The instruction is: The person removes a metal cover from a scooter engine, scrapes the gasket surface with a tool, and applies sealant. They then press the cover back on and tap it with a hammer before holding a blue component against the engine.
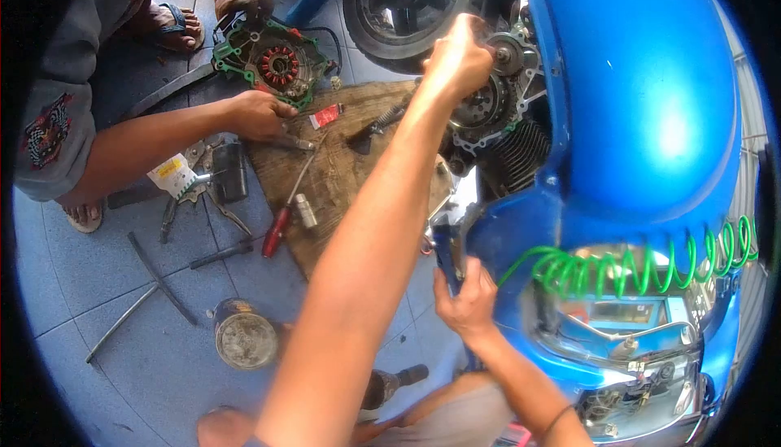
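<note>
My left hand (pixel 462 56) is closed in a fist at the opened engine (pixel 508 81) of a blue scooter; what its fingers hold, if anything, is hidden. My right hand (pixel 470 299) is wrapped round a dark blue tool (pixel 443 248) that looks like an air gun, beside the scooter's body. A green coiled air hose (pixel 602 272) runs up to this hand. Across from me, a co-worker's hand (pixel 264 115) is at the lower edge of an engine cover (pixel 277 61) with copper-red coils. The co-worker's other hand (pixel 244 5) grips the top of that cover.
A wooden board (pixel 346 178) lies under the engine, bearing a red-handled screwdriver (pixel 278 231), a socket (pixel 306 211) and a red packet (pixel 326 116). A tin can (pixel 246 340) and rubber hoses (pixel 163 280) are on the blue tiles. The wheel (pixel 415 0) stands behind.
</note>
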